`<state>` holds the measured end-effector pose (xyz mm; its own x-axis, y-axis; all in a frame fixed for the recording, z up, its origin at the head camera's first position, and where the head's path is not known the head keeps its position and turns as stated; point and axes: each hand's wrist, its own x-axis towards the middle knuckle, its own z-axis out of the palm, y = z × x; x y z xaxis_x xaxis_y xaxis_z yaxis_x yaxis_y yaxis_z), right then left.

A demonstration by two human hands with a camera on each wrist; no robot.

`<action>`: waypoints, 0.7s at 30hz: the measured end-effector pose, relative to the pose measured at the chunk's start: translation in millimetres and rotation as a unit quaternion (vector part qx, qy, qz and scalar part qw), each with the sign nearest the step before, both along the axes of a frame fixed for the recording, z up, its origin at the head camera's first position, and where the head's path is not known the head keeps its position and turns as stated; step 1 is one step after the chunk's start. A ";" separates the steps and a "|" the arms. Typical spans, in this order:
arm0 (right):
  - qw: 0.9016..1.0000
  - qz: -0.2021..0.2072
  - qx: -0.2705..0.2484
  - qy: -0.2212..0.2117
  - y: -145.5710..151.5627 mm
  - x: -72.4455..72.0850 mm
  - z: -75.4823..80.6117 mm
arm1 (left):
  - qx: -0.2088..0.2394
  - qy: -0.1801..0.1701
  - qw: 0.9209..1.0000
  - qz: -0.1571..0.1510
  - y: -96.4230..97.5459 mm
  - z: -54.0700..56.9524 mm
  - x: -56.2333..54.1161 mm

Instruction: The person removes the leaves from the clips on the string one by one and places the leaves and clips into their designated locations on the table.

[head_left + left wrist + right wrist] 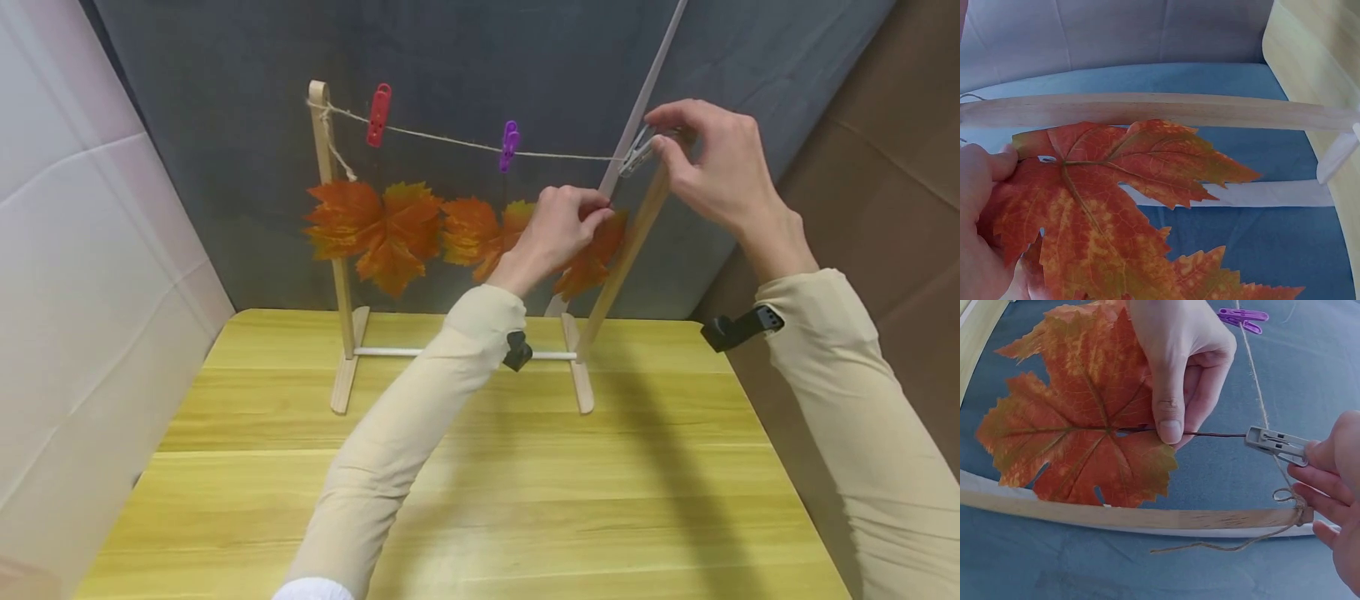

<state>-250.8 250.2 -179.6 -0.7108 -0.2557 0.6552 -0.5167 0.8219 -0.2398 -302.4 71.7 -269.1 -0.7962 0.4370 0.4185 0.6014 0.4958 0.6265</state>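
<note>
My right hand (712, 162) pinches the handle end of a grey clothespin (1279, 445) at the right end of the twine (1254, 372). The tip of a dark leaf stem (1216, 434) reaches the clothespin's nose, where the twine also passes. Between thumb and fingers, my left hand (558, 225) grips this stem just above an orange maple leaf (1072, 444). In the left wrist view the leaf (1104, 212) spreads out beside the left hand's thumb. Two more orange leaves hang farther left, below a red clothespin (378, 115) and a purple clothespin (509, 147).
A wooden frame holds the twine between a left post (341, 300) and a right post (630, 250). A white rod (390, 352) joins its feet on the wooden table (525, 500). Dark grey cloth (487, 67) hangs behind. A loose twine end (1204, 547) trails by the right post.
</note>
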 end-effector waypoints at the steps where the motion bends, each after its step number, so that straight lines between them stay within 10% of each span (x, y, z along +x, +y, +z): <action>1: 1.000 -0.003 -0.001 -0.002 0.1 0.4 0.2 | 0.001 -0.002 1.000 -0.001 -0.2 0.0 0.2; 21: 0.994 0.005 -0.076 0.072 -3.5 -0.8 -6.3 | -0.007 -0.008 1.000 -0.007 -5.8 1.5 3.9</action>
<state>-251.6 246.8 -186.0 -0.6040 -0.1520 0.7824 -0.5631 0.7761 -0.2839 -298.5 65.8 -267.7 -0.7964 0.4540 0.3996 0.5985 0.4964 0.6288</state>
